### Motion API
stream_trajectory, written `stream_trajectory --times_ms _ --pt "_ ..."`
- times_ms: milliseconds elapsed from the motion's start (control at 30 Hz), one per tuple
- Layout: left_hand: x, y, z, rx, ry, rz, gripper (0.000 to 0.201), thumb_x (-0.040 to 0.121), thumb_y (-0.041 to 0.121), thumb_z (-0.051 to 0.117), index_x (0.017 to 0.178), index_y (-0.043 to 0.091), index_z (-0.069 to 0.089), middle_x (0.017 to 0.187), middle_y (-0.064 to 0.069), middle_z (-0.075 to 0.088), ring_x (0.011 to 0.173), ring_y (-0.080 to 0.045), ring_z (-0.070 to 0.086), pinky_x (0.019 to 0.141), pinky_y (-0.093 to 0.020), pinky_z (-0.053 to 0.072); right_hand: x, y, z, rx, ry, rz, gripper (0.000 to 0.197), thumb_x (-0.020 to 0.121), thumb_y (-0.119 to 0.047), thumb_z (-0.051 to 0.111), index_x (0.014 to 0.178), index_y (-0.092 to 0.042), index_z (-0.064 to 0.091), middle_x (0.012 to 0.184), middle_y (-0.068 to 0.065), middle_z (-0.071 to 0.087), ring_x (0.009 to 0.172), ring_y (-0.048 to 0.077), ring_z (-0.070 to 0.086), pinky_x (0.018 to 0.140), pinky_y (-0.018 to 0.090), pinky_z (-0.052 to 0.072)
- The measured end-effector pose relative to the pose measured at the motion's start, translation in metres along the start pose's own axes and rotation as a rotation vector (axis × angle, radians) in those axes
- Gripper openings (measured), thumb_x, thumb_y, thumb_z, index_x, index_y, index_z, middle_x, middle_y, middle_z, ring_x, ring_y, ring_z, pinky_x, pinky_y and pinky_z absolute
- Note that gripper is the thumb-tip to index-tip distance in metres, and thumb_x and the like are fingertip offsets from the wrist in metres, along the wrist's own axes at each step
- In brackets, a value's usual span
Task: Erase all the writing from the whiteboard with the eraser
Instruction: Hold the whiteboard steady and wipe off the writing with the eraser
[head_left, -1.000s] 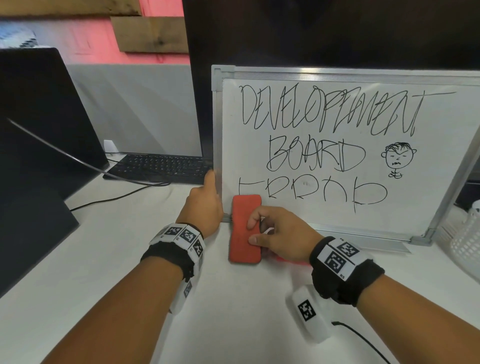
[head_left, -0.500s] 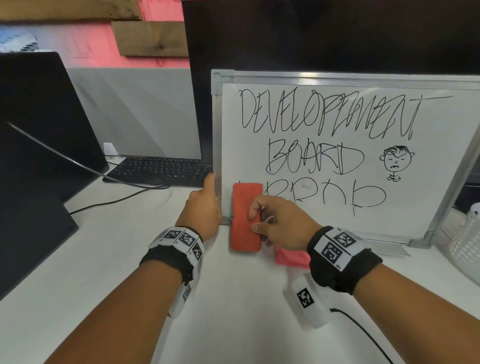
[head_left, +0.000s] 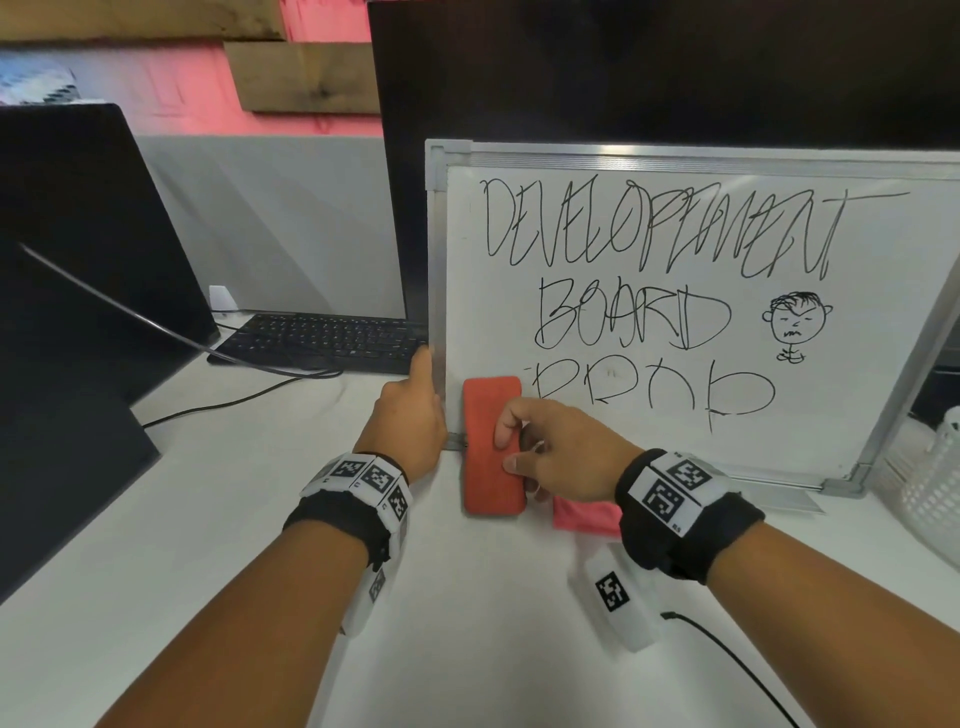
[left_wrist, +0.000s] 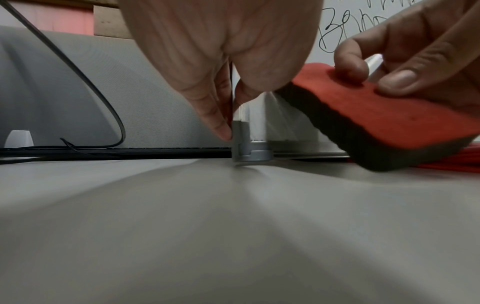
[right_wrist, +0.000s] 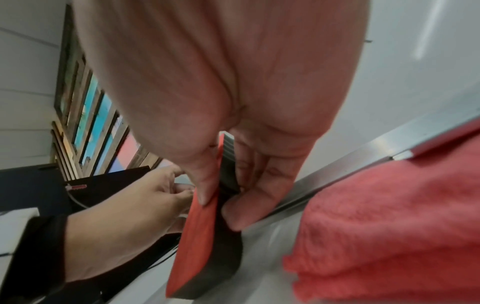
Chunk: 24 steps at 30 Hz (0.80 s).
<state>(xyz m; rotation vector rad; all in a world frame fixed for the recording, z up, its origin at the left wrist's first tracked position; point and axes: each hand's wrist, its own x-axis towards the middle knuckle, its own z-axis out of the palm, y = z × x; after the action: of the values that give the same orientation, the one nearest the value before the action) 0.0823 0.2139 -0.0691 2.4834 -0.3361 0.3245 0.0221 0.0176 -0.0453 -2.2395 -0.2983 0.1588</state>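
Observation:
The whiteboard (head_left: 857, 405) stands upright on the desk, leaning on a dark monitor. Black writing (head_left: 649, 228) fills its top two lines, a partly wiped third line sits below, and a small doodle face (head_left: 795, 322) is at the right. My right hand (head_left: 561, 452) grips the red eraser (head_left: 485, 441) and presses its dark felt side (left_wrist: 337, 127) against the board's lower left corner. The thumb and fingers (right_wrist: 207, 185) pinch it from both sides. My left hand (head_left: 410, 415) grips the board's left frame edge (left_wrist: 241, 133) just above the corner.
A red cloth (head_left: 587, 517) lies on the desk under my right wrist, by the board's bottom rail. A black keyboard (head_left: 332, 338) and a cable (head_left: 156, 322) lie to the left, beside a dark monitor (head_left: 78, 260). A white basket (head_left: 935, 493) stands at the far right.
The eraser slid up over the start of the bottom line and came back down a little. The first letter of that line is wiped away. My left hand kept its hold on the frame.

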Motion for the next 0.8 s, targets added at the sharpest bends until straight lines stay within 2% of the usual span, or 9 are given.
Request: stream_trajectory --times_ms 167,300,433,567,633,700,800 --pt "0.001 -0.002 0.000 -0.007 -0.006 0.001 0.052 0.100 0.015 0.043 0.149 0.017 0.024 0.098 -0.020 0.063 0.087 -0.037 0.063 0.081 -0.051 0.054 0.002 -0.003 -0.005 0.070 0.068 -0.037 0.019 0.094 -0.003 0.062 0.095 -0.022 0.059 0.097 0.024 0.062 0.064 0.026 0.064 0.061 0.043 0.062" --pt "0.000 -0.002 0.000 -0.005 0.006 0.016 0.053 0.100 0.014 0.043 0.150 0.016 0.024 0.096 -0.021 0.064 0.085 -0.038 0.063 0.078 -0.051 0.054 -0.001 0.002 -0.002 -0.020 -0.018 -0.001 0.020 0.092 -0.005 0.063 0.092 -0.026 0.060 0.091 0.023 0.068 0.065 0.024 0.065 0.074 0.050 0.061" --pt "0.002 -0.002 0.001 -0.005 0.012 0.019 0.053 0.100 0.013 0.044 0.149 0.016 0.025 0.098 -0.023 0.065 0.087 -0.041 0.063 0.079 -0.052 0.054 0.000 0.006 -0.005 0.090 0.084 -0.051 0.023 0.093 -0.002 0.059 0.090 -0.025 0.058 0.080 0.016 0.062 0.058 0.020 0.063 0.063 0.040 0.057" --pt "0.003 -0.004 0.003 -0.009 0.006 0.005 0.054 0.100 0.014 0.044 0.150 0.017 0.024 0.102 -0.024 0.065 0.090 -0.041 0.063 0.082 -0.052 0.054 -0.002 0.008 -0.005 0.011 0.020 -0.025 0.023 0.092 -0.004 0.059 0.090 -0.027 0.058 0.088 0.021 0.067 0.062 0.018 0.062 0.068 0.041 0.056" --pt "0.003 -0.004 0.003 -0.010 0.008 0.009 0.053 0.100 0.014 0.044 0.149 0.017 0.025 0.102 -0.024 0.065 0.091 -0.042 0.063 0.082 -0.052 0.054 -0.002 0.010 -0.007 0.038 0.050 -0.039 0.025 0.092 -0.004 0.059 0.089 -0.029 0.059 0.088 0.022 0.066 0.062 0.019 0.061 0.068 0.041 0.055" --pt "0.004 -0.005 0.003 -0.014 0.009 0.016 0.054 0.099 0.014 0.044 0.149 0.018 0.025 0.102 -0.023 0.065 0.091 -0.041 0.063 0.082 -0.052 0.054 -0.001 0.010 -0.008 0.067 0.096 -0.060 0.025 0.092 -0.004 0.058 0.088 -0.029 0.059 0.082 0.018 0.064 0.061 0.019 0.060 0.065 0.038 0.054" --pt "0.004 -0.006 0.004 -0.014 0.010 0.024 0.055 0.099 0.015 0.044 0.150 0.018 0.024 0.101 -0.022 0.066 0.090 -0.041 0.063 0.082 -0.052 0.054 -0.002 0.011 -0.008 0.012 0.027 -0.023 0.022 0.092 -0.006 0.059 0.091 -0.028 0.060 0.079 0.008 0.062 0.063 0.018 0.059 0.069 0.037 0.053"
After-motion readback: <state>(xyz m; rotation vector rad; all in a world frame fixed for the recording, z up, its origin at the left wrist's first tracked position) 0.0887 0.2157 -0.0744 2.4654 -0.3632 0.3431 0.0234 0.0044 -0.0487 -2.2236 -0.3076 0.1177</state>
